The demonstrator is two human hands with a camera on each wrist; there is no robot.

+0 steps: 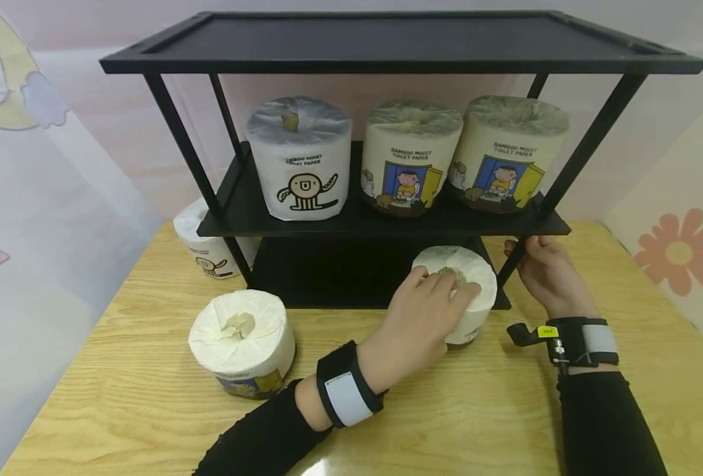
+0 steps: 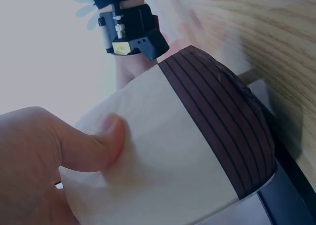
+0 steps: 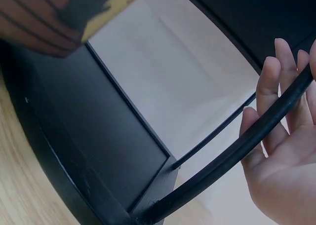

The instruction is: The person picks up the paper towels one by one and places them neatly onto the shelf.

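Note:
My left hand (image 1: pixel 419 317) grips a wrapped toilet roll (image 1: pixel 476 311) at the front right of the rack's lower shelf (image 1: pixel 339 271). In the left wrist view, the thumb presses the roll's pale side, and a brown striped band runs round one end. The roll is tilted and overlaps the shelf's front edge; whether it touches the shelf is hidden. At the right, my right hand (image 1: pixel 550 274) holds the rack's front right post (image 3: pixel 237 141), its fingers loosely bent behind the post and the thumb partly cut off by the right wrist view's edge.
Three wrapped rolls stand on the middle shelf: one with a smiling figure (image 1: pixel 300 165) and two with blue pictures (image 1: pixel 407 165). Another roll (image 1: pixel 241 344) sits on the wooden table (image 1: pixel 149 423) at front left. One more (image 1: pixel 208 244) stands behind the rack's left side. A black top panel (image 1: pixel 387 43) overhangs.

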